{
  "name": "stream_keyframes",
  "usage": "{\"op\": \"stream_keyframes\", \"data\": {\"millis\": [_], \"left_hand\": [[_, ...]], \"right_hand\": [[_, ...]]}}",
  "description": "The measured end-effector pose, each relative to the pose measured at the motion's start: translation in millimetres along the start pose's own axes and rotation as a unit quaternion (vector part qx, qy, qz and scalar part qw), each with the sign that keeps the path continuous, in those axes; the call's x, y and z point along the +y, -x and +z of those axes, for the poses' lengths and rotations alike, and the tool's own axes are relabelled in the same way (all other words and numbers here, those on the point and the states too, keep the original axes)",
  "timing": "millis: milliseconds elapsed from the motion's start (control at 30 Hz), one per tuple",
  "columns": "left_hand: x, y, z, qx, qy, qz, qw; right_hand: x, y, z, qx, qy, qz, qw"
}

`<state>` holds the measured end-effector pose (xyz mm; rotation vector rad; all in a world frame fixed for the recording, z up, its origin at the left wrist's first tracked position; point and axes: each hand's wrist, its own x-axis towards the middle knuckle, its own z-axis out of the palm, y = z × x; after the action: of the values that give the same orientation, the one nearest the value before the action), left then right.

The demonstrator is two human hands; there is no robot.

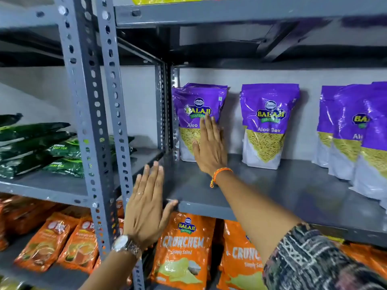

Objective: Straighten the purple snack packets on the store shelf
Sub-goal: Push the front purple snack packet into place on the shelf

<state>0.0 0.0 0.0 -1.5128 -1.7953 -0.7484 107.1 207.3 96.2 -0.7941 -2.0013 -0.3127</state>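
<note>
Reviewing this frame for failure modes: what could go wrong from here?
1. The right hand lies flat and open on the leftmost purple packet, with no grip; a hard push could crumple it or topple it sideways.
2. The middle purple packet stands free with gaps on both sides, so a sleeve or forearm sweep could tip it.
3. The left hand is at the shelf edge, beside the slotted upright; it may snag.

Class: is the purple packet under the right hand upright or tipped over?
Upright: the purple packet stands on its base against the wall, right hand flat on its front.

Left wrist: metal watch (125, 244). Right wrist: orange thread band (219, 174); dark patterned sleeve (314, 258).
</note>
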Motion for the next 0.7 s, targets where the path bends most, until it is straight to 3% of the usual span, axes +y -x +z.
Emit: {"op": "stream_keyframes", "data": {"millis": [333,700], "left_hand": [[-37,11,37,0.07,-0.057,0.156,0.984],[-42,9,50,0.141,-0.06,0.188,0.97]], "right_hand": [[-17,-29,52,-0.087,0.065,0.075,0.991],[-28,-26,54,-0.113,0.099,0.098,0.984]]}}
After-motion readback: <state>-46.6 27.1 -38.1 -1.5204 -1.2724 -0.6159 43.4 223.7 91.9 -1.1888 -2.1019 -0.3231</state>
